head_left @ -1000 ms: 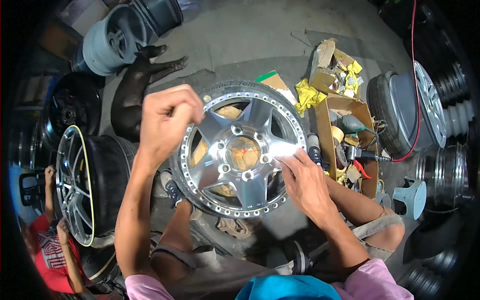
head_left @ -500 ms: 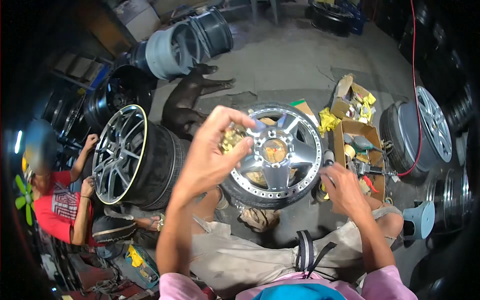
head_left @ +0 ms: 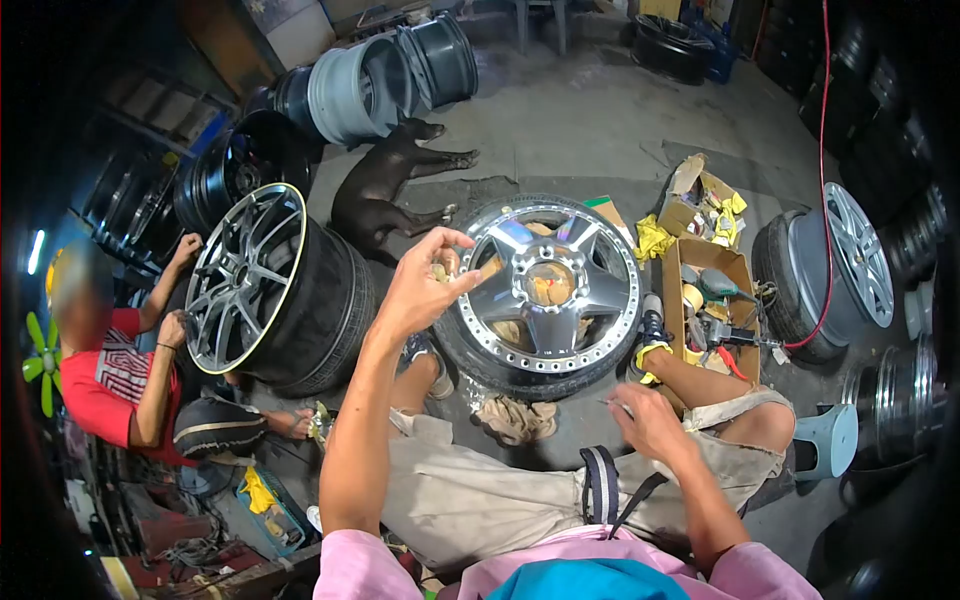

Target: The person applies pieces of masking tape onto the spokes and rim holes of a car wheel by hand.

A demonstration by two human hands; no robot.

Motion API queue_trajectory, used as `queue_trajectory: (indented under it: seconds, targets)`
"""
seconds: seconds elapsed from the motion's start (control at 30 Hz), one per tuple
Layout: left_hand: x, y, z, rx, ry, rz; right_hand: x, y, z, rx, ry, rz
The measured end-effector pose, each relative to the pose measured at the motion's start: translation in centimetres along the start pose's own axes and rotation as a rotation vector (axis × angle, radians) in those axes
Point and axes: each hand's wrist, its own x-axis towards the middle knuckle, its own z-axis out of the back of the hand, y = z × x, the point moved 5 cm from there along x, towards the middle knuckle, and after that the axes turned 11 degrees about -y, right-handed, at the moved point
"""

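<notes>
A polished star-spoked wheel (head_left: 550, 290) with a tyre lies face up between my feet, small holes all round its rim. My left hand (head_left: 425, 285) is raised at the wheel's left edge, fingers curled round small brass-coloured pieces in the palm, thumb and forefinger apart. My right hand (head_left: 650, 420) is over my lap, below and right of the wheel, its fingers bent together; whatever they pinch is too small to name. A crumpled cloth (head_left: 516, 418) is on the floor just below the tyre.
A dog (head_left: 385, 185) lies beyond the wheel. On the left, a person in red (head_left: 115, 385) sits by a yellow-lipped wheel (head_left: 247, 280). Right are a cardboard box (head_left: 740, 365) of tools, a red hose (head_left: 826, 200), another wheel (head_left: 858, 255) and a blue stool (head_left: 835, 440).
The view has swung left and up. My right hand has moved off the wheel and down towards my lap. My left hand has turned, showing the brass-coloured pieces.
</notes>
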Motion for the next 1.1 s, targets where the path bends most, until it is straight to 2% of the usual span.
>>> queue_trajectory:
  seconds: [0.03, 0.17, 0.23, 0.33, 0.43, 0.53, 0.67, 0.93, 1.1]
  targets:
    - [-0.3, -0.4, -0.4, 0.056, 0.047, -0.068, 0.8, -0.2, 0.1, -0.001, 0.008, -0.005]
    - [-1.0, 0.7, -1.1, 0.135, 0.164, 0.024, 5.7, -2.2, -1.0, 0.111, 0.028, 0.115]
    - [-1.3, 1.0, -1.1, 0.163, 0.143, -0.013, 8.0, -4.3, -2.4, 0.06, 0.047, 0.107]
    - [-1.3, 0.2, -0.4, 0.313, 0.102, -0.088, 9.6, -5.5, -4.3, -0.011, -0.054, 0.175]
    - [-1.3, -0.3, -0.1, 0.352, 0.081, -0.114, 8.6, -5.6, -6.6, -0.043, -0.061, 0.246]
    - [-1.0, -1.0, 0.4, 0.383, -0.024, -0.259, 8.3, -5.9, -7.5, -0.107, -0.029, 0.285]
    - [-0.7, -0.8, 0.5, 0.442, 0.024, -0.185, 8.2, -5.9, -8.0, -0.124, 0.007, 0.334]
    - [-1.2, 0.1, -1.2, 0.39, 0.056, -0.181, 8.2, -5.9, -8.9, -0.136, 0.061, 0.291]
    - [-1.3, 1.3, -1.7, 0.442, 0.063, -0.193, 5.2, -5.9, -9.7, -0.109, 0.207, 0.242]
